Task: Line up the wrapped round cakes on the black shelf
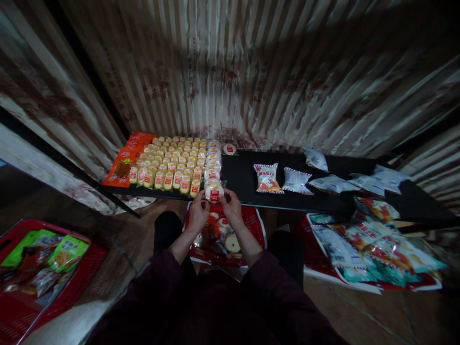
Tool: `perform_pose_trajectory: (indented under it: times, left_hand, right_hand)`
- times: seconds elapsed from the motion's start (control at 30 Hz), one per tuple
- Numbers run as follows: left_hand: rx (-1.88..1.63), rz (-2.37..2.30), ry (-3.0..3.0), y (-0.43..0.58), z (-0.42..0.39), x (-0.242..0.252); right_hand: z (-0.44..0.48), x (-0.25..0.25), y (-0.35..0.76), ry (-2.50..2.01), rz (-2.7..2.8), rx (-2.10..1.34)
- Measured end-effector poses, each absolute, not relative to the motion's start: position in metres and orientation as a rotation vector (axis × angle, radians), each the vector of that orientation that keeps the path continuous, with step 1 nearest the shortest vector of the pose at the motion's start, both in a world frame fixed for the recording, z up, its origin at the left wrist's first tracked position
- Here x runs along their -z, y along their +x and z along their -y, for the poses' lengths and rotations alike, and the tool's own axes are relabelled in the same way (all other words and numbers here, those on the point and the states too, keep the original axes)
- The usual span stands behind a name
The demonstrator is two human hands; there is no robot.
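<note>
Between both hands, at the front edge of the black shelf [237, 184], is a round wrapped biscuit [214, 191] with a red label. My left hand [200, 211] pinches its left side, and my right hand [232, 207] grips its right side. Behind it a column of similar round wrapped biscuits [212, 163] runs toward the back. Rows of small yellow packaged cakes [168, 163] stand to the left of that column. One more round biscuit [230, 149] lies apart at the back, right of the column.
An orange snack bag [125, 160] lies at the shelf's left end. White chip bags [268, 178] sit along the right part. Below are a red basket [257, 230] between the knees, another red basket [81, 282] at left, and piled snack bags [381, 244] at right. A pleated curtain [223, 72] hangs behind.
</note>
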State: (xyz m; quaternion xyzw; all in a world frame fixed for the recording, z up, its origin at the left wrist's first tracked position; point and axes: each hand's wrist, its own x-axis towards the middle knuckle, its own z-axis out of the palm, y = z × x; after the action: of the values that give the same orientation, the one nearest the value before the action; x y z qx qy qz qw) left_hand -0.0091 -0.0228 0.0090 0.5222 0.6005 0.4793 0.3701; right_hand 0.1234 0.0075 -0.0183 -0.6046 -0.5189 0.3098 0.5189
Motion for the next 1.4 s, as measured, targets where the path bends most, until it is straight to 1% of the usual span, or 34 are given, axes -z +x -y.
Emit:
perform_pose_trajectory:
  times: [0.3,0.8,1.07,1.27,1.4]
  left_hand:
    - [-1.247,-1.525,1.341,-0.005,0.018,-0.014]
    - [-1.245,-1.535,1.295,0.001,0.004,-0.006]
    - [-1.330,-1.376,1.185,0.005,-0.003,0.000]
    - [-1.379,-1.325,1.313,0.001,-0.009,-0.001]
    - [-1.349,-1.408,1.397,0.001,-0.012,0.000]
  right_hand:
    - [-0.025,0.018,0.119,-1.443,1.189,-0.828]
    - [-0.027,0.020,0.118,-1.550,1.199,-0.809]
    - [-0.028,0.027,0.117,-1.520,1.153,-0.811]
    - [-0.029,0.026,0.111,-1.440,1.123,-0.824]
    - [-0.032,0.025,0.108,-1.485,1.164,-0.779]
